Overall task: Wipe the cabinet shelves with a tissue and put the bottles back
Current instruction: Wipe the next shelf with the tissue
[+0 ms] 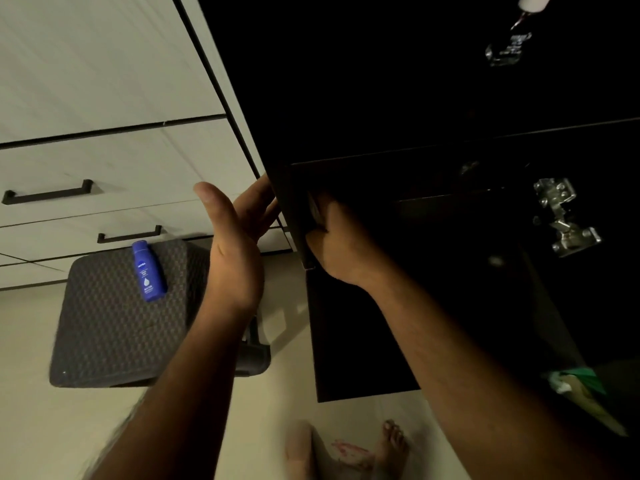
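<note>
My right hand [341, 237] reaches into the dark cabinet [415, 140]. Its fingers curl around a pale wad, seemingly the tissue [313, 210], held against the inner face of the cabinet's left wall by a shelf edge. Just outside that wall, my left hand [235, 244] is raised with straight fingers, and the fingertips touch the wall's front edge. A blue lotion bottle [149, 271] lies on its side on a dark woven stool [114, 327] to the left. High at the right, a clear glass bottle [506, 48] stands in the cabinet.
White drawers with black bar handles [48, 194] fill the left wall. A metal door hinge [564, 216] is fixed inside the cabinet at the right. A green package [585, 384] lies at the lower right. Bare feet [391, 445] stand on the pale floor.
</note>
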Motion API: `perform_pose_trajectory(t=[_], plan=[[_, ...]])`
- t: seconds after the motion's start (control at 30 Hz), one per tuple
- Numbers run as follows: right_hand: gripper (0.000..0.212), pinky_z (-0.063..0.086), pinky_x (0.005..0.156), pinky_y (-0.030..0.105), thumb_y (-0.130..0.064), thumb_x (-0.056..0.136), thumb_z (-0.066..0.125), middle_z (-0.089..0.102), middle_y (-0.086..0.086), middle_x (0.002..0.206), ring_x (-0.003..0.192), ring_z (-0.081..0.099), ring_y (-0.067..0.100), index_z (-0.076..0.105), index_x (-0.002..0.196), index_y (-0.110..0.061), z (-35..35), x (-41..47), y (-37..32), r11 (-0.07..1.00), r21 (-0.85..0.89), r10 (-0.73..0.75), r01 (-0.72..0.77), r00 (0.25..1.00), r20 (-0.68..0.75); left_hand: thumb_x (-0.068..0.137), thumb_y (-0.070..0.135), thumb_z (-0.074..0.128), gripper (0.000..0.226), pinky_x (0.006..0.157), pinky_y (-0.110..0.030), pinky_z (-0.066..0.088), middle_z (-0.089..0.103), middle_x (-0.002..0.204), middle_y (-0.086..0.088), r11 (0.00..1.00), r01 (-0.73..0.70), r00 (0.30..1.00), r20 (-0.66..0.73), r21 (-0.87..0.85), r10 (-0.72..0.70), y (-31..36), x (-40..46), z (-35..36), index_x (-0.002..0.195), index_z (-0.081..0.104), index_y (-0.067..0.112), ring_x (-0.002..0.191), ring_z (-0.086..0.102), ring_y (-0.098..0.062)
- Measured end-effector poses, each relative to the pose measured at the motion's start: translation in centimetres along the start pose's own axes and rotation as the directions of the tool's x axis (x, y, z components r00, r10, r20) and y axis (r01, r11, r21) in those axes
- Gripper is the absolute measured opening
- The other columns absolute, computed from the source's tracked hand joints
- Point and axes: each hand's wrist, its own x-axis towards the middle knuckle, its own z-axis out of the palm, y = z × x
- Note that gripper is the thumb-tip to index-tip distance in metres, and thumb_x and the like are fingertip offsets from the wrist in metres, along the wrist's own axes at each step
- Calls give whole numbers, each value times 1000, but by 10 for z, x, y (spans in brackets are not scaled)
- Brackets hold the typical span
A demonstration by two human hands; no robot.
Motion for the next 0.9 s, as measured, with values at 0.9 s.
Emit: perform_pose_trajectory(t=[0.9], plan=[[22, 54, 65, 28, -2, 92, 57, 69, -1, 87, 79, 66, 11, 65, 91, -23, -42, -13, 94, 949, 254, 245, -187, 945, -216, 84, 64, 45, 60, 90, -19, 49, 54, 134, 16, 938, 129, 978, 118, 321, -174, -88, -93, 33, 140, 43, 40, 118, 54, 2]])
